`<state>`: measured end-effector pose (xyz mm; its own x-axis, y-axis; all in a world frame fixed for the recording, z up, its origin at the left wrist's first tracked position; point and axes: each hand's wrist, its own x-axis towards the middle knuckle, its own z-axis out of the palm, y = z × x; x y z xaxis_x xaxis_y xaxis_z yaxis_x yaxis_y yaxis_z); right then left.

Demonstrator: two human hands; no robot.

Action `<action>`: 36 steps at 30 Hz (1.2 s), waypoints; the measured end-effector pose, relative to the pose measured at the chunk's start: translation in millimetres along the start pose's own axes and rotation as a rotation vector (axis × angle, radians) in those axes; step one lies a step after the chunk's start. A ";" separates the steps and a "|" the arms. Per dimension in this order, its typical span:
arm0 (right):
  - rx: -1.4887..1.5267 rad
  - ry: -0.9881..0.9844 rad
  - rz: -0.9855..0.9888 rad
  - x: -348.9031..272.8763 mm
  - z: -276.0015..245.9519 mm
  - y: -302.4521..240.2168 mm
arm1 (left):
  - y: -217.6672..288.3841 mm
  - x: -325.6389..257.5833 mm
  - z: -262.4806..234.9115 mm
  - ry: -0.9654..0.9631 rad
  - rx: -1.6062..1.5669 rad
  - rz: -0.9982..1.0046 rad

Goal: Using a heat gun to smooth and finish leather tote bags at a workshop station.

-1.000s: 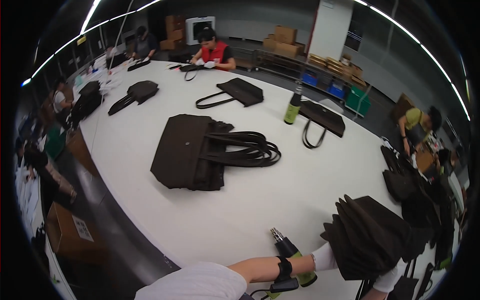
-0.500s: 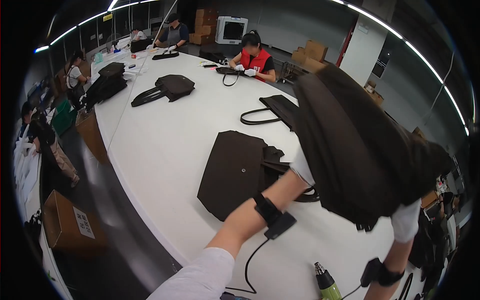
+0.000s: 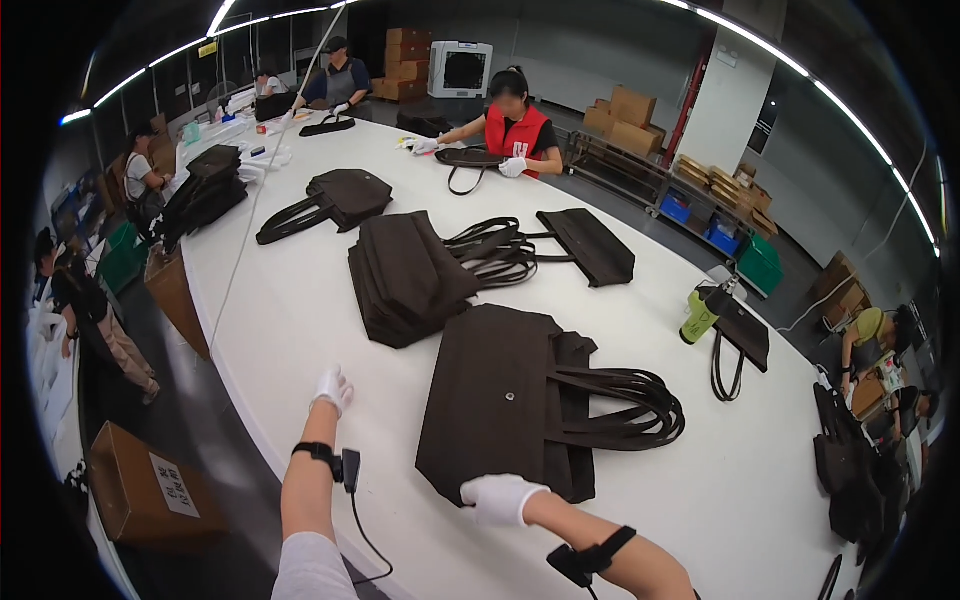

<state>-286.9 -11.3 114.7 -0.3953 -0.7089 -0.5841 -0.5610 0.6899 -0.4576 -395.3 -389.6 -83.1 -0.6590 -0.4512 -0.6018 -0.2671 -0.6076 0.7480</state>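
Note:
My left hand (image 3: 335, 388), in a white glove, is above the white table left of the bags. It holds nothing, and its fingers are loosely curled but apart. At the near edge of a dark brown tote bag (image 3: 480, 390), my right hand (image 3: 503, 498), also gloved, has its fingers curled on the fabric by the corner. That bag lies flat on others, a small round snap on its face and several looped handles (image 3: 625, 405) pointing right. Just beyond it sits a stack of folded dark bags (image 3: 405, 275), handles also to the right.
More dark bags lie beyond, one with handles leftward (image 3: 345, 195) and another (image 3: 590, 245) farther right. A green and black tool (image 3: 703, 315) rests beside a bag at the right. Across the white table (image 3: 300, 260), a person in a red vest (image 3: 518, 135) handles a bag.
The dark bags that both hands held up at the right are out of the air; a stack now lies beyond the near bag. My left hand is free at the left, my right at the bag's edge.

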 end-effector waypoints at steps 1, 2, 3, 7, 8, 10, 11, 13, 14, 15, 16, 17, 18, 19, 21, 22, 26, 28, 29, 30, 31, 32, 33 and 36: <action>0.027 -0.062 0.029 -2.7 6.7 -7.8 | -5.1 -0.7 -28.5 0.026 0.012 0.006; 0.013 -0.038 0.056 -5.8 22.0 -3.2 | -13.8 -2.3 -39.7 0.003 -0.096 0.057; 0.076 0.060 0.051 -16.2 28.0 -5.8 | -14.1 -4.8 -52.1 -0.008 -0.202 0.114; 0.348 0.143 0.207 -53.9 51.8 20.8 | -16.1 -22.2 -30.7 -0.103 -0.099 0.045; 0.493 0.143 0.302 -58.4 59.0 25.9 | -15.0 -25.7 -28.8 -0.138 -0.073 0.008; 0.589 0.242 0.335 -67.2 104.7 54.5 | -22.3 -39.2 -3.8 -0.194 -0.042 -0.039; 0.678 0.341 0.379 -75.1 122.5 66.8 | -32.2 -53.6 19.5 -0.258 0.007 -0.078; 0.708 0.392 0.496 -97.3 139.9 65.1 | -45.3 -96.7 61.0 -0.339 0.080 -0.136; 0.818 0.405 0.584 -104.8 152.3 63.7 | -46.8 -126.2 80.1 -0.351 0.102 -0.187; 0.927 0.413 0.652 -106.8 164.7 58.1 | -46.4 -146.2 89.1 -0.349 0.123 -0.225; 0.948 0.423 0.658 -106.2 176.8 55.7 | -55.5 -154.2 96.1 -0.359 0.144 -0.229; 0.916 0.406 0.663 -104.2 191.1 54.5 | -67.2 -161.5 98.8 -0.459 0.290 -0.115; 0.878 0.388 0.661 -100.9 206.8 53.6 | -73.5 -165.9 97.1 -0.554 0.430 0.007; 0.885 0.396 0.660 -98.4 227.6 54.1 | -78.8 -164.1 96.9 -0.546 0.432 -0.003; 1.247 0.521 0.666 -100.3 279.1 64.7 | -81.0 -179.9 114.1 -0.609 0.377 -0.214; 1.235 0.522 0.632 -97.3 291.7 63.3 | -82.2 -173.9 110.9 -0.609 0.372 -0.230; 1.525 0.665 0.548 -99.5 326.5 64.8 | -94.8 -170.7 111.8 -0.642 0.348 -0.269; 1.540 0.675 0.518 -92.5 320.8 67.0 | -97.7 -158.7 99.0 -0.622 0.331 -0.306; 1.492 0.735 0.558 -93.9 311.9 66.4 | -99.4 -159.9 97.6 -0.625 0.331 -0.300; 1.443 0.791 0.598 -94.8 302.7 66.9 | -101.0 -160.1 95.9 -0.620 0.322 -0.290; 1.378 0.867 0.614 -94.8 289.1 74.6 | -102.1 -158.9 94.0 -0.613 0.315 -0.281; 1.312 0.938 0.627 -95.4 267.3 81.6 | -99.7 -161.6 92.5 -0.607 0.317 -0.277; 1.257 1.056 0.618 -94.5 256.4 97.6 | -100.1 -169.3 99.4 -0.592 0.332 -0.268; 1.117 1.265 0.563 -86.4 207.1 147.8 | -94.7 -191.6 112.6 -0.586 0.384 -0.261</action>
<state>-185.0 182.3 -41.3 -0.9139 0.3276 -0.2396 0.3274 0.2461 -0.9123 -322.8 -172.0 -7.1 -0.7784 0.1637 -0.6060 -0.6223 -0.3278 0.7108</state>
